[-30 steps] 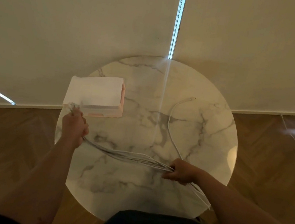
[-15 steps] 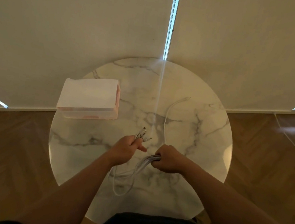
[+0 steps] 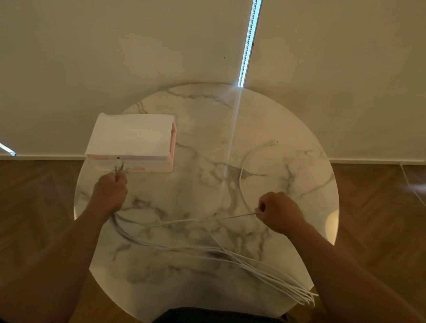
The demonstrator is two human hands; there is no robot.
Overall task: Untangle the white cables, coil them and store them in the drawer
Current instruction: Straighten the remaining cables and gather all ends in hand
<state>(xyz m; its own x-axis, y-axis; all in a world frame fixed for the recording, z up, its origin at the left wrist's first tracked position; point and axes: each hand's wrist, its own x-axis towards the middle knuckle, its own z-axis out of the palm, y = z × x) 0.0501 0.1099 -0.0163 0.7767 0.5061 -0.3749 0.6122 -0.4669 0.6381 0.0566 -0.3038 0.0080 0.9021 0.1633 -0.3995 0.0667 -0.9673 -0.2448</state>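
The round table (image 3: pixel 212 113) sits under the drawer box (image 3: pixel 131 138), and the white cables (image 3: pixel 222 252) trail loose on the near side of the box. The left hand (image 3: pixel 110 191), just in front of the box, squeezes the cable ends, and the right hand (image 3: pixel 280 212), far to the box's right, pinches one strand tight. This looks like untangling; next, pull that strand free of the bunch.
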